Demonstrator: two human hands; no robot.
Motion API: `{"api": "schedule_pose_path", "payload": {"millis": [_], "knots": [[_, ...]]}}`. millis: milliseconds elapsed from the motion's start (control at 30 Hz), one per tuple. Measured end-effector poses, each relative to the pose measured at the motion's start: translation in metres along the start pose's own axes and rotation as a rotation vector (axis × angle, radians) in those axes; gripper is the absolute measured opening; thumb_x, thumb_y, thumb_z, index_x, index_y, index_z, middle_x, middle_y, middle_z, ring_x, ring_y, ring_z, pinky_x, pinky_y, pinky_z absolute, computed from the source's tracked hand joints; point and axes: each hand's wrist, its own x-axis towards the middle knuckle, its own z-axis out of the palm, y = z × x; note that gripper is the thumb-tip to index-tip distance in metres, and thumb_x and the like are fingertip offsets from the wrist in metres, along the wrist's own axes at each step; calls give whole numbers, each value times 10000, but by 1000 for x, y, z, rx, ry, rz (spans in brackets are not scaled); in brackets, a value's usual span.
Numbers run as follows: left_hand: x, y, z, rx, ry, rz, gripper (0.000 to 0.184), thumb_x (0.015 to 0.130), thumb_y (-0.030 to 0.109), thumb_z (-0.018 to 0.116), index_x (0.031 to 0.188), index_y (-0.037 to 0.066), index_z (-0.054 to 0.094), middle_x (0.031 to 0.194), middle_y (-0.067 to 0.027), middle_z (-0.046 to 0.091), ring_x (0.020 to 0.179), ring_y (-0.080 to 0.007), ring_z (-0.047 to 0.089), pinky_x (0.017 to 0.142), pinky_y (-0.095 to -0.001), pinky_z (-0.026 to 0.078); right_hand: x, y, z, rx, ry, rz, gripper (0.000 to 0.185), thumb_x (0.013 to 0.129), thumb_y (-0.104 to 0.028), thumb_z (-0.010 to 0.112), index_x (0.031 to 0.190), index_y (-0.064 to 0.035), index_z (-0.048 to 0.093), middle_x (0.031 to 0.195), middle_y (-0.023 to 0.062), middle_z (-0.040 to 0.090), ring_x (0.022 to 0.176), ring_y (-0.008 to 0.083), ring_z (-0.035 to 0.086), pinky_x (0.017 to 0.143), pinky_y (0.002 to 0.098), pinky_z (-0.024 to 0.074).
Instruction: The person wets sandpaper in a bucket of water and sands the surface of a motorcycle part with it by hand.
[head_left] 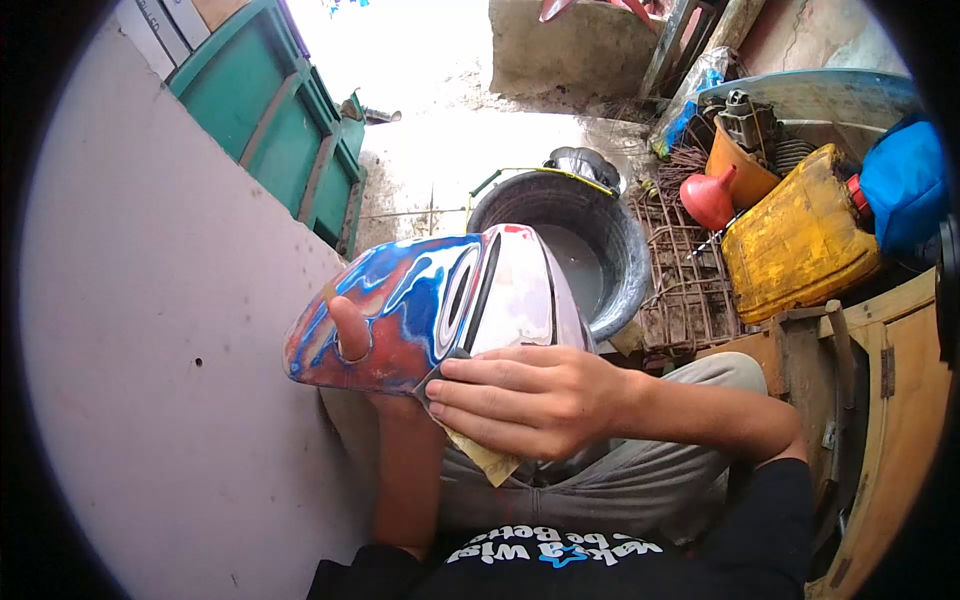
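Note:
A helmet-like shell (400, 290) with blue, white and reddish-brown patches and a white section at its right is held above my lap. My right hand (530, 400) presses a folded piece of sandpaper (485, 460), grey on one face and tan on the other, against the shell's lower edge. From below, my left hand comes up to the shell; only its thumb (350, 330) shows, lying over the painted surface, and the other fingers are hidden beneath. Just beyond the shell stands a black bucket (625, 250) with greyish liquid inside.
A pale wall (170, 300) rises close on the left, with a green cabinet (290, 130) beyond it. To the right are a rusty wire rack (690, 270), a yellow jerrycan (795, 235), a red funnel (708, 197), a blue bag (905, 185) and a wooden cabinet (900, 400).

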Motion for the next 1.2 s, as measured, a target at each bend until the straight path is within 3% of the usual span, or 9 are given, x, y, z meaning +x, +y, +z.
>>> {"api": "schedule_pose_path", "payload": {"millis": [167, 267, 367, 500, 700, 800, 933, 1100, 1200], "knots": [[-1, 0, 13, 241, 42, 67, 933, 956, 718, 554, 1348, -127, 503, 1245, -245, 657, 1040, -280, 672, 933, -396, 572, -4, 20, -2, -29, -9, 129, 437, 832, -118, 731, 1255, -21, 683, 1273, 137, 707, 1183, 268, 695, 1023, 391, 559], [-6, 5, -9, -245, -10, -92, 931, 955, 719, 556, 1328, -133, 520, 1237, -249, 663, 1034, -279, 681, 937, -403, 574, -1, 15, -2, -19, 3, 95, 453, 826, -131, 747, 1259, -18, 680, 1278, 149, 702, 1187, 282, 692, 1029, 402, 557], [-5, 4, 17, 297, 90, 76, 946, 946, 725, 568, 1323, -142, 523, 1249, -251, 662, 1050, -287, 682, 937, -401, 574, -6, 42, -16, -35, -42, 276, 416, 845, -143, 727, 1246, -38, 698, 1276, 136, 702, 1190, 253, 692, 1025, 383, 561], [1, -8, 0, 22, 2, 108, 966, 943, 734, 562, 1323, -153, 518, 1221, -250, 673, 1049, -285, 685, 922, -382, 579, -3, 7, -8, 22, 6, 77, 424, 837, -131, 744, 1248, -40, 693, 1299, 156, 681, 1195, 296, 684, 1023, 390, 559], [-3, 0, 10, 459, 139, 200, 1006, 917, 763, 571, 1324, -155, 516, 1228, -255, 664, 1042, -277, 681, 920, -387, 581, -1, 26, -9, -57, 8, 169, 414, 850, -134, 723, 1250, -34, 692, 1299, 137, 678, 1166, 278, 690, 989, 381, 572], [-5, 2, 2, 57, 68, 59, 1022, 912, 769, 572, 1362, -145, 488, 1243, -240, 657, 1057, -271, 670, 937, -389, 570, 9, -9, -12, 60, 6, -29, 486, 826, -113, 743, 1292, 3, 666, 1313, 152, 680, 1184, 307, 683, 1011, 382, 566], [-10, -7, 19, 199, 134, 97, 1004, 924, 739, 590, 1440, -106, 425, 1341, -210, 614, 1103, -248, 637, 998, -370, 532, 6, 33, -16, 15, -67, 287, 397, 921, -127, 636, 1303, -28, 681, 1343, 153, 679, 1227, 232, 676, 1051, 388, 549], [-10, -4, -5, -336, -156, -104, 1034, 915, 729, 606, 1469, -121, 406, 1407, -263, 573, 1220, -345, 617, 1086, -454, 486, 10, 10, -5, -39, 31, -7, 406, 930, -178, 640, 1290, 6, 671, 1336, 179, 680, 1227, 263, 679, 1063, 390, 542], [-10, -14, -3, 96, -55, 40, 1042, 919, 743, 581, 1445, -143, 422, 1409, -272, 571, 1232, -354, 613, 1089, -459, 487, 5, 45, -11, -103, 16, 202, 416, 909, -169, 668, 1291, -3, 668, 1286, 179, 702, 1217, 246, 684, 1019, 365, 570]]}}
